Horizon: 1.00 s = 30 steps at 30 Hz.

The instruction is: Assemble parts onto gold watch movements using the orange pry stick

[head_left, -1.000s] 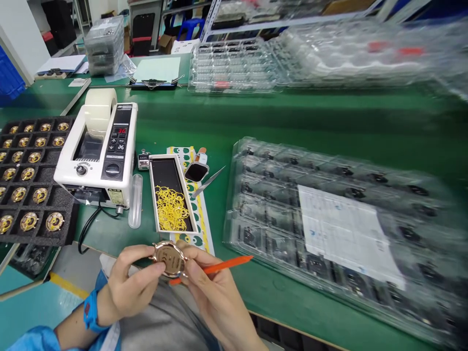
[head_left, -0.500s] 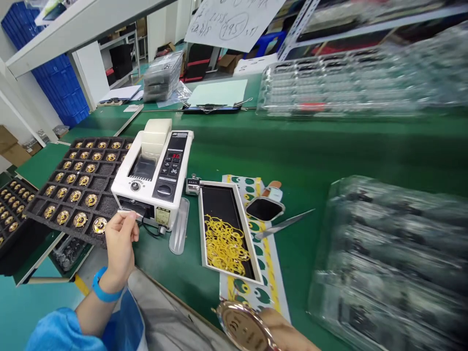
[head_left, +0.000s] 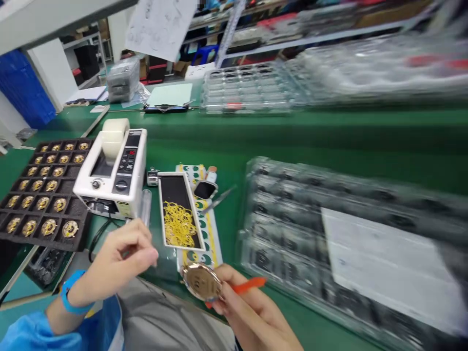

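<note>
My left hand (head_left: 126, 256) is raised in front of the white tape dispenser (head_left: 137, 195), thumb and fingers pinched together. A faint clear sheen by the fingertips looks like a piece of clear tape (head_left: 165, 261). In my right hand (head_left: 252, 309) is a round, gold-rimmed watch case (head_left: 202, 282), its engraved back facing up. A bright orange strip (head_left: 250, 284) pokes out between the same fingers; its kind is unclear. Behind the watch case lies a white-rimmed tray (head_left: 199, 229) with yellow rings (head_left: 179, 224) heaped inside.
Dark foam trays (head_left: 82, 219) of gold watch movements lie at left. Beyond the ring tray are a smartwatch (head_left: 205, 189), tweezers (head_left: 221, 200) and a small counter (head_left: 152, 177). Clear blister trays (head_left: 263, 219) with a white sheet (head_left: 380, 263) fill the right. A clipboard (head_left: 170, 95) lies behind.
My left hand has left the dispenser's mouth, coming right and toward me with the whitish strip it pinched there. My right hand has brought the watch case up into view. The camera has turned right.
</note>
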{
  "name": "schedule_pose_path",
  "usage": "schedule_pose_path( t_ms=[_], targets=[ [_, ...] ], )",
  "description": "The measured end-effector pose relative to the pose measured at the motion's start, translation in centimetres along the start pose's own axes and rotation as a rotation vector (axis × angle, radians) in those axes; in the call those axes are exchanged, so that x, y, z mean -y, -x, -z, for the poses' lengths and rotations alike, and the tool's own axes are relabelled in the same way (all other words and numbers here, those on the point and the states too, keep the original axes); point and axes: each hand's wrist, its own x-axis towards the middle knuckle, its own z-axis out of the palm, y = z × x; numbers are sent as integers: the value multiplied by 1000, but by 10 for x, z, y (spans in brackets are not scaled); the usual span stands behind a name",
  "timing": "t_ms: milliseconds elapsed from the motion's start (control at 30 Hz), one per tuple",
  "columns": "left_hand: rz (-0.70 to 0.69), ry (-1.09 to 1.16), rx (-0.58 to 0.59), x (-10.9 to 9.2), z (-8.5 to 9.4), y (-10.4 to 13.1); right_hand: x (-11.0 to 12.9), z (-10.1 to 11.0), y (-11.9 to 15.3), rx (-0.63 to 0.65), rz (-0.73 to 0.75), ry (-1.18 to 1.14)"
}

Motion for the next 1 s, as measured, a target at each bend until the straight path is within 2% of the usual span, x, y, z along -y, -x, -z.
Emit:
schedule_pose_path(
  t_ms=[100,233,400,667,1000],
  targets=[
    [141,101,137,15,-23,3,7,-9,0,-72,5,-68],
    [190,80,206,27,-39,1,1,-4,-4,-21,50,-48],
    [177,58,230,28,-42,-4,-9,7,-5,5,124,34],
    [204,-51,294,26,-40,-6,0,4,-2,51,139,99],
    [188,-101,260,31,-42,-4,-1,2,-3,19,141,146]
  ],
)
